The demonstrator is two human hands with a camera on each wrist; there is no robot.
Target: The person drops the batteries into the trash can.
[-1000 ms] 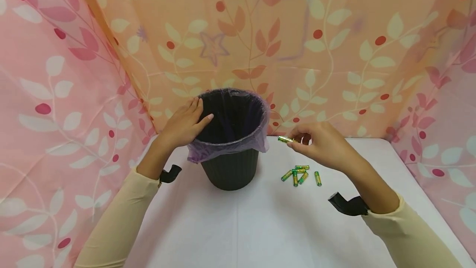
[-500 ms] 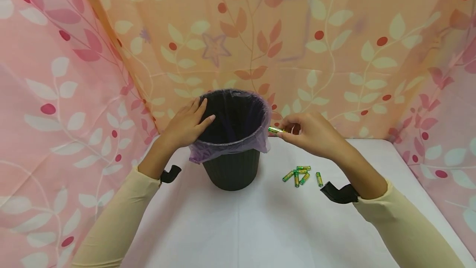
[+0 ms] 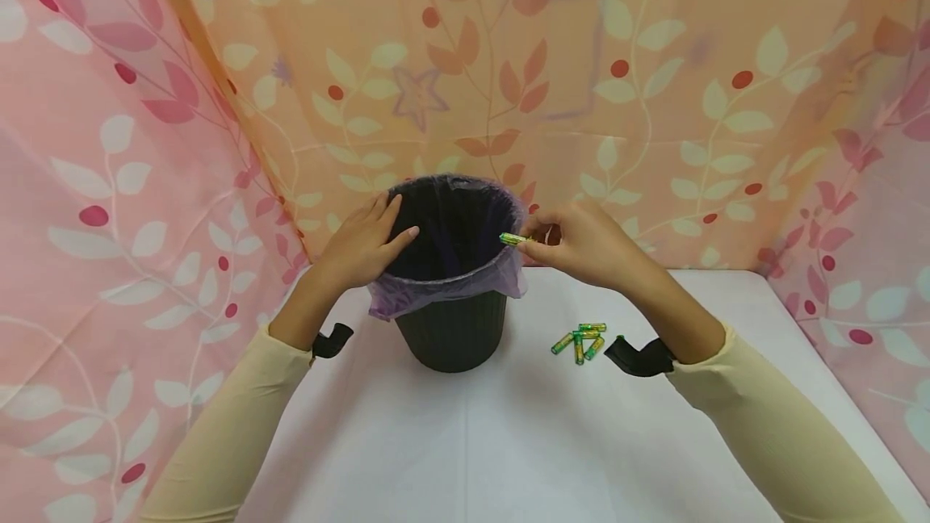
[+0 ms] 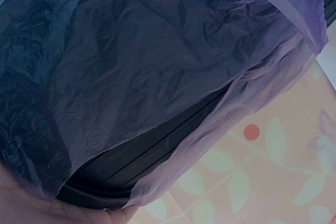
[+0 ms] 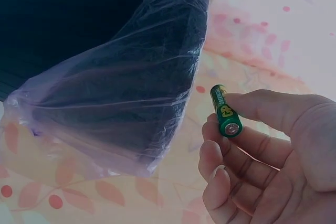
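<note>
My right hand (image 3: 577, 244) pinches a green and yellow battery (image 5: 226, 111) between thumb and fingers. In the head view that battery overlaps the right rim of a black bin (image 3: 450, 337). A thin purple bag (image 3: 465, 287) lines the bin and folds over its rim. My left hand (image 3: 363, 240) rests on the bin's left rim with its fingers extended. The left wrist view shows the purple liner (image 4: 131, 72) close up, with part of the hand at the lower left. Several more batteries (image 3: 579, 341) lie in a loose cluster to the right of the bin.
A white table (image 3: 465, 442) bears the bin and the batteries. Orange patterned cloth (image 3: 436, 63) hangs behind it, and pink patterned cloth (image 3: 109, 265) stands at the sides. Black wrist pieces (image 3: 643, 356) stick out from both sleeves; the right one comes near the loose batteries in the head view.
My right hand has carried the battery leftward and up to the bin's rim. The left hand stays on the rim. The right wrist piece now mostly covers the separate battery on the table.
</note>
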